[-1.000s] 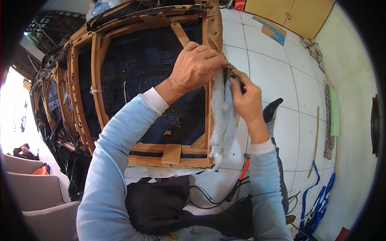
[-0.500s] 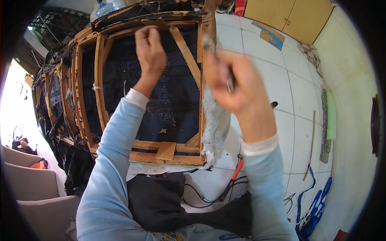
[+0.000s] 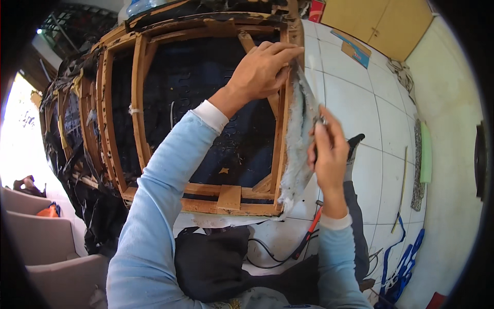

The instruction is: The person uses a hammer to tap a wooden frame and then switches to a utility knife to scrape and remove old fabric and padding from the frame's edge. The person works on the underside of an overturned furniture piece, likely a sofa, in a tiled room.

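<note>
A wooden furniture frame (image 3: 139, 92) is lying ahead, pale padding (image 3: 295, 159) hanging along its right edge. The left hand (image 3: 260, 72) is pinching the padding's upper end, fingers nearly closed; the right hand (image 3: 331, 154) is curling around a small, mostly hidden dark object (image 3: 319, 121).

White tile floor (image 3: 355, 98); pale wall (image 3: 453, 118) far right, yellow cabinet (image 3: 383, 20) upper right, grey seats (image 3: 43, 239) lower left, glare (image 3: 20, 134) left.

Padding (image 3: 294, 162) lies right of the frame (image 3: 138, 87).
</note>
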The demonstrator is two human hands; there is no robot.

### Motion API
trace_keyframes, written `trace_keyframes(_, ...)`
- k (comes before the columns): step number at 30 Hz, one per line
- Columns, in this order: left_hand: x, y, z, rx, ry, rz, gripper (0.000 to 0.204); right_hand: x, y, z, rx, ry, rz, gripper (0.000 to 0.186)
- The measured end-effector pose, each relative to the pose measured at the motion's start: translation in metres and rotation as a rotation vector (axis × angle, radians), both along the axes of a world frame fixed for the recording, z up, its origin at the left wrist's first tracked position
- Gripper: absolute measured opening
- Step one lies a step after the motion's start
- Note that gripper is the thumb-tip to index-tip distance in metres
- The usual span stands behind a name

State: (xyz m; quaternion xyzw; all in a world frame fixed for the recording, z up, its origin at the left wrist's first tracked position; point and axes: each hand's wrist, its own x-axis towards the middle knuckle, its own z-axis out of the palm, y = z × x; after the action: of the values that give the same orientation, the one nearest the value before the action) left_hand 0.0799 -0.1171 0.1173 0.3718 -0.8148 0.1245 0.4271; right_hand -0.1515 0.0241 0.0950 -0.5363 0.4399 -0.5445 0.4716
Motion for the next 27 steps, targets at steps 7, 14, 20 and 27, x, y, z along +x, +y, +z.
trace_keyframes(7, 0.008, -0.02, 0.011, -0.118, -0.272, 0.071, 0.015, 0.004, 0.025, -0.044, 0.032, 0.107, 0.024, 0.044)
trace_keyframes(14, 0.0, -0.02, 0.013, -0.217, -0.26, 0.102, 0.018, 0.024, -0.011, -0.046, -0.014, 0.068, -0.065, 0.043)
trace_keyframes(20, -0.001, -0.008, 0.005, -0.236, -0.176, 0.088, 0.026, 0.034, -0.039, -0.046, -0.089, 0.056, -0.103, 0.041)
trace_keyframes(27, -0.004, -0.013, 0.009, -0.254, -0.181, 0.092, 0.027, 0.021, -0.044, -0.033, 0.007, -0.029, -0.001, 0.041)
